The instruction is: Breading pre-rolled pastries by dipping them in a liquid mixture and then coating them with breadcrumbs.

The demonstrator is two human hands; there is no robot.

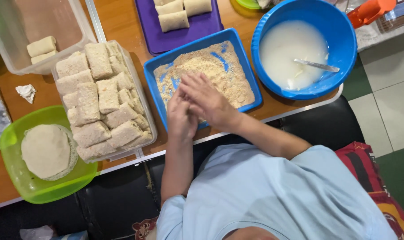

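Note:
My left hand (182,119) and my right hand (209,101) are pressed together over the near edge of a blue rectangular tray (237,44) holding a layer of breadcrumbs (211,71). The right hand lies flat across the left, fingers slightly spread. They enclose a roll, of which only a pale sliver (201,119) shows beneath the right palm. Left of the tray stands a clear container (139,95) piled with several crumb-coated rolls (102,104).
A blue bowl (340,49) of white batter with a spoon (317,65) sits at the right. A purple board (188,33) carries plain rolls (174,20). A green container (15,133) holds round wrappers (46,151). Another clear box (77,33) holds two rolls (41,46).

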